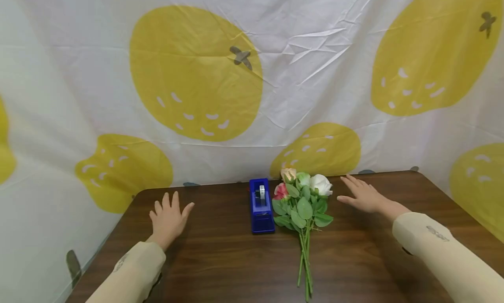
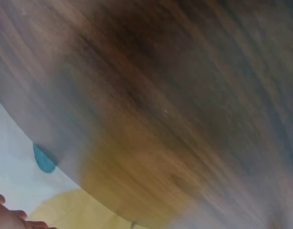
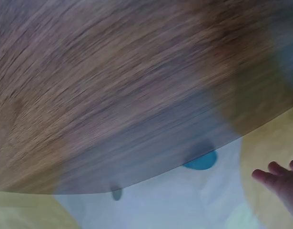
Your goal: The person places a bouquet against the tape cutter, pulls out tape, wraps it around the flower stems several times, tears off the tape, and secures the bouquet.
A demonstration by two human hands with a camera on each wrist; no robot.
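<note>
My left hand (image 1: 169, 220) is held over the left part of the table, fingers spread and nothing in it. On the other side my right hand (image 1: 366, 195) reaches out with straight fingers, also holding nothing, just right of a bunch of flowers. The white rose (image 1: 320, 184) is the bloom nearest to it. Beside it are a green-white, a peach and a red-pink bloom (image 1: 281, 192), above green leaves (image 1: 304, 208) and long stems (image 1: 305, 259) pointing toward me. Left of the flowers stands a blue tape dispenser (image 1: 261, 213) with a small roll of tape (image 1: 262, 193).
The dark wood table (image 1: 220, 259) has rounded far corners. Right behind it hangs a white cloth (image 1: 275, 97) printed with large yellow fruit. In the wrist views mostly the glossy tabletop (image 3: 113, 95) shows, with a few fingertips at the lower corners.
</note>
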